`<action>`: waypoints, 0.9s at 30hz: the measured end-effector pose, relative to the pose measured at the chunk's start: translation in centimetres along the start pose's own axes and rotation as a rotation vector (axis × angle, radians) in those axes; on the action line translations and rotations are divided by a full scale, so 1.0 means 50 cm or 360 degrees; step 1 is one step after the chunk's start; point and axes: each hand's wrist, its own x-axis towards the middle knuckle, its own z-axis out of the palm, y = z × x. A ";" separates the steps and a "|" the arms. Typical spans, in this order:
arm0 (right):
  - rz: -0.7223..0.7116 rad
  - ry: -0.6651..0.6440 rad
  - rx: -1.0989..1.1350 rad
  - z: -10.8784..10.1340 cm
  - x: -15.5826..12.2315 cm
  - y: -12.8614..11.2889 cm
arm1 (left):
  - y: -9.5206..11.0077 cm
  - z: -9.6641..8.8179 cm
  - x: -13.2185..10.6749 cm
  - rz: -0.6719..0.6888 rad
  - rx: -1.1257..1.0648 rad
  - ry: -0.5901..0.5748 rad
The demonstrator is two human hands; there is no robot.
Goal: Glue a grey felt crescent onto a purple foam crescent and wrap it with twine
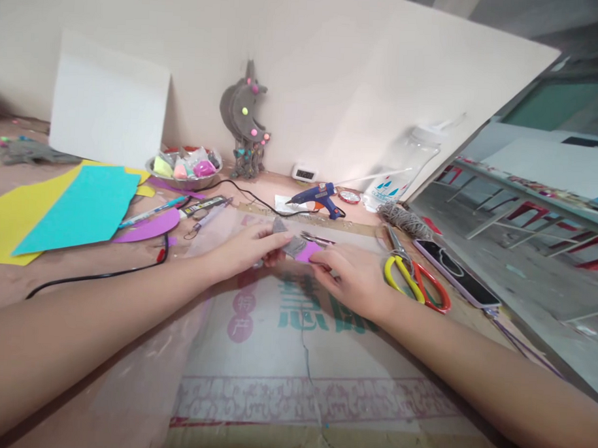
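Note:
My left hand (246,248) is closed on a small grey felt piece (289,244) over the middle of the cardboard sheet (294,354). My right hand (351,278) rests beside it, its fingers pinched on a small purple piece (308,252) that touches the grey one. Both pieces lie low over the cardboard, partly hidden by my fingers. Thin metal tweezers (316,238) lie just behind the pieces.
A blue glue gun (319,198) with a black cable lies behind my hands. Scissors (415,280) and a phone (457,272) sit right. Teal, yellow and purple foam sheets (78,210), pens, a metal bowl (184,168), a grey moon ornament (246,117) and a plastic bottle (404,165) line the back.

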 end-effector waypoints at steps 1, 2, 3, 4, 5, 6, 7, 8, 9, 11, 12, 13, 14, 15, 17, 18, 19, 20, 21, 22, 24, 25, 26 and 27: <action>-0.0035 -0.0002 -0.0026 -0.001 0.002 -0.001 | 0.003 0.002 0.000 -0.0038 -0.0022 0.0030; -0.0060 -0.0004 -0.0026 -0.004 0.004 -0.003 | 0.005 0.004 0.001 -0.0061 -0.0047 0.0057; -0.0087 0.0005 -0.0012 -0.009 0.006 -0.005 | 0.005 0.005 0.001 -0.0073 -0.0069 0.0073; -0.0120 0.0029 0.0002 -0.014 0.008 -0.007 | 0.006 0.006 0.002 -0.0076 -0.0088 0.0083; -0.0158 0.0064 0.0008 -0.021 0.010 -0.008 | 0.005 0.007 0.003 -0.0074 -0.0098 0.0093; -0.0192 0.0099 0.0002 -0.028 0.011 -0.008 | 0.005 0.008 0.003 -0.0062 -0.0100 0.0100; -0.0217 0.0137 -0.0014 -0.036 0.013 -0.006 | 0.004 0.009 0.003 -0.0047 -0.0101 0.0110; -0.0218 0.0174 -0.0031 -0.044 0.015 -0.002 | 0.003 0.009 0.004 -0.0032 -0.0100 0.0123; -0.0180 0.0202 -0.0040 -0.052 0.018 0.004 | 0.002 0.009 0.004 -0.0021 -0.0102 0.0140; 0.0009 0.0214 -0.0011 -0.066 0.025 0.022 | -0.002 0.009 0.005 0.0002 -0.0082 0.0149; 0.0150 0.0194 0.0015 -0.070 0.030 0.034 | -0.005 0.008 0.006 0.0026 -0.0068 0.0132; 0.0299 0.0149 0.0040 -0.072 0.034 0.047 | -0.008 0.008 0.007 0.0051 -0.0050 0.0107; 0.0445 0.0089 0.0055 -0.071 0.037 0.062 | -0.012 0.007 0.008 0.0072 -0.0040 0.0083; 0.0567 0.0020 0.0064 -0.068 0.039 0.077 | -0.016 0.005 0.010 0.0085 -0.0029 0.0062; 0.0723 -0.0122 0.0126 -0.057 0.038 0.108 | -0.023 0.003 0.012 0.0092 -0.0006 0.0039; 0.0781 -0.0149 0.0152 -0.050 0.036 0.123 | -0.025 0.002 0.013 0.0093 0.0009 0.0031; 0.0815 -0.0178 0.0176 -0.042 0.032 0.137 | -0.025 0.002 0.013 0.0091 0.0018 0.0028; 0.0848 -0.0194 0.0204 -0.034 0.029 0.150 | -0.024 0.002 0.014 0.0087 0.0014 0.0025; 0.0876 -0.0197 0.0239 -0.027 0.026 0.163 | -0.022 0.003 0.013 0.0070 -0.0011 0.0028; 0.0906 -0.0193 0.0284 -0.020 0.024 0.175 | -0.020 0.003 0.013 0.0046 -0.0056 0.0033; 0.0978 -0.0168 0.0384 -0.004 0.026 0.200 | -0.016 0.006 0.013 0.0003 -0.0172 0.0038; 0.1009 -0.0152 0.0443 0.004 0.030 0.212 | -0.016 0.007 0.013 -0.0008 -0.0212 0.0038; 0.1025 -0.0139 0.0508 0.013 0.037 0.223 | -0.016 0.007 0.013 -0.0010 -0.0240 0.0036; 0.1030 -0.0108 0.0576 0.023 0.044 0.234 | -0.017 0.008 0.014 -0.0006 -0.0249 0.0033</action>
